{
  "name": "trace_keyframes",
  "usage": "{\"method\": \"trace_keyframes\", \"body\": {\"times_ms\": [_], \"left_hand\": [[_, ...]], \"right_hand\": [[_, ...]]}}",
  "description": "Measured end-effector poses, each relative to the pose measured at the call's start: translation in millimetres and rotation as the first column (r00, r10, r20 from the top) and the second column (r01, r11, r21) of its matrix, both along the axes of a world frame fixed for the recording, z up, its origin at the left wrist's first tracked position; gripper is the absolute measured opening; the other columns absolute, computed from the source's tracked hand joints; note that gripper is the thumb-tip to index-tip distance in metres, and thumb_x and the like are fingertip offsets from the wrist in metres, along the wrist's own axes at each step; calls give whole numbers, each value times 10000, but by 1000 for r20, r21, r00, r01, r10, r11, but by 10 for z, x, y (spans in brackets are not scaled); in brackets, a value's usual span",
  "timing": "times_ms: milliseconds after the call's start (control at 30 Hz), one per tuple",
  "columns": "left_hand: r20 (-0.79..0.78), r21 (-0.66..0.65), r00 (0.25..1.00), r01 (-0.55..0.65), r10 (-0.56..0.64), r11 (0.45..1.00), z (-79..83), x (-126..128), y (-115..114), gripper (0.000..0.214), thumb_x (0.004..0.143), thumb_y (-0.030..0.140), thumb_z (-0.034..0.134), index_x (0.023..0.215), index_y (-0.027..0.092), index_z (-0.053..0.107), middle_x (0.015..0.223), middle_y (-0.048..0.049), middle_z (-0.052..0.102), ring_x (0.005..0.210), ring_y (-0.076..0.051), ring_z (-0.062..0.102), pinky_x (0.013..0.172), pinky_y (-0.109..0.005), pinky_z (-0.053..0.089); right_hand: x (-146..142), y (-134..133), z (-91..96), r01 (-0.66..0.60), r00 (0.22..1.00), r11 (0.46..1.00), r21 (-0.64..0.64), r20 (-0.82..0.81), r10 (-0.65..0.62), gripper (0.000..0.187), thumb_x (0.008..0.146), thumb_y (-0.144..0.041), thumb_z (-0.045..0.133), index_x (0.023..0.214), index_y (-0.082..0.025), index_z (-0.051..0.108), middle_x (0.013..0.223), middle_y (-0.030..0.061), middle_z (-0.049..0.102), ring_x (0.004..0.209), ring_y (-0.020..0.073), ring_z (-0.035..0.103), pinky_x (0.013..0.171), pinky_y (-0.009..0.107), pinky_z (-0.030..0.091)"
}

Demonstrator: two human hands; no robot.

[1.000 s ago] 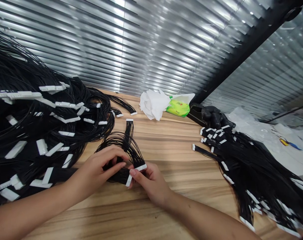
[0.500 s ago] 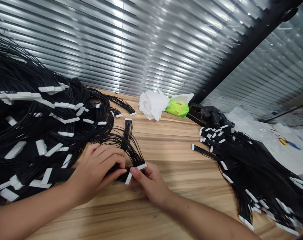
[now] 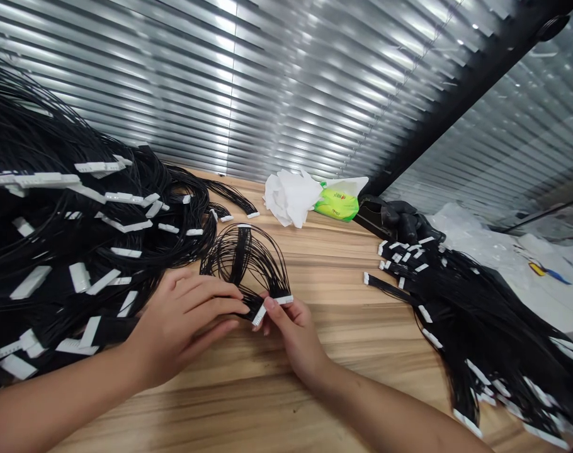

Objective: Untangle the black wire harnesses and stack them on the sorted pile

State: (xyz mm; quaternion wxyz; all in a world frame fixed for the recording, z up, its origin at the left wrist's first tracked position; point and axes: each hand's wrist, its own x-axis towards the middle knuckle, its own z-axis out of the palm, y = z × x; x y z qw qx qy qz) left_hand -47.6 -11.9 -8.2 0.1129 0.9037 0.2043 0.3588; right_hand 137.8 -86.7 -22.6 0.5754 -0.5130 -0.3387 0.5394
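Black wire bundle (image 3: 242, 255) now bowed into a wide, spread arch (a tighter bunch a moment ago), mid-frame on the tabletop (image 3: 343, 352). Right hand (image 3: 293, 333) pinches its white connector (image 3: 274, 302) between thumb and fingers, grip closed. Left hand (image 3: 187, 314) closed over the strands just beside it. Wire heap (image 3: 55, 220) at left of frame, wire pile (image 3: 480, 333) at right.

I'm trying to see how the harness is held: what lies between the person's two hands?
In the head view, gathered black wires lie between the left hand and right hand, ending in a white connector at the right fingertips.
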Motion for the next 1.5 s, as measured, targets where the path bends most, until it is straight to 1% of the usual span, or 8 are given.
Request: {"method": "trace_keyframes", "body": {"times_ms": [500, 767, 900, 1033, 1133, 1300, 1400, 1500], "left_hand": [[-140, -86, 990, -6, -6, 996, -21, 0, 56, 189, 904, 282, 582, 1077, 313, 653, 781, 62, 670, 696, -102, 608, 764, -307, 317], [-115, -64, 990, -89, 81, 994, 66, 28, 32, 72, 879, 263, 603, 839, 260, 663, 818, 34, 679, 742, -145, 606, 804, -347, 323], [-7, -43, 975, -223, 223, 974, 54, 5, 74, 154, 890, 281, 572, 1040, 275, 607, 1051, -22, 665, 969, -215, 597, 906, -404, 296], [-49, -191, 961, -277, 273, 942, 21, -20, 154, 339, 956, 308, 445, 1294, 302, 477, 1344, -43, 551, 1234, -243, 484, 985, -416, 282], [-96, -286, 965, -262, 244, 922, 2, -17, 193, 238, 968, 325, 430, 1148, 336, 584, 1211, 21, 640, 1159, -221, 548, 965, -403, 285], [12, -275, 963, -256, 269, 927, -3, -10, 204, 164, 935, 315, 495, 927, 299, 658, 968, 32, 696, 934, -199, 620, 881, -382, 345], [83, -303, 942, -287, 325, 909, 2, -18, 201, 141, 914, 340, 534, 957, 303, 663, 924, 29, 707, 906, -206, 623, 859, -380, 385], [165, -434, 900, -302, 404, 849, 5, -16, 208, 211, 879, 366, 597, 1077, 302, 634, 910, 23, 716, 906, -207, 640, 859, -369, 440]], "right_hand": [[-14, -59, 6, -146, 988, 989, -21, 41, 146, 313, 781, -491, 685, 744, -181, 669, 581, -15, 636, 565, 128, 549, 600, 257, 429], [-27, -64, -24, -150, 988, 989, -14, 24, 150, 290, 787, -467, 690, 814, -178, 676, 599, -16, 648, 573, 126, 564, 608, 251, 440], [-11, -72, -39, -151, 989, 988, -21, 3, 151, 300, 786, -482, 686, 823, -185, 673, 610, -18, 646, 573, 126, 557, 601, 249, 429], [12, -97, -50, -255, 966, 966, -30, 38, 256, 336, 823, -489, 642, 703, -176, 653, 609, -14, 614, 591, 121, 526, 592, 245, 403], [17, -114, -41, -286, 957, 958, -29, 35, 287, 364, 824, -499, 635, 676, -166, 637, 606, -22, 568, 585, 108, 474, 579, 239, 383], [7, -106, -27, -275, 961, 961, -37, -1, 276, 374, 786, -517, 666, 674, -163, 620, 604, -30, 527, 577, 103, 448, 566, 234, 385], [1, -100, -47, -262, 965, 964, -42, -10, 262, 383, 773, -531, 671, 672, -164, 630, 611, -26, 538, 582, 108, 463, 569, 239, 409], [-5, -105, -72, -230, 973, 971, -62, -17, 229, 376, 766, -532, 678, 681, -168, 641, 623, -18, 566, 590, 119, 497, 574, 251, 442]]}}
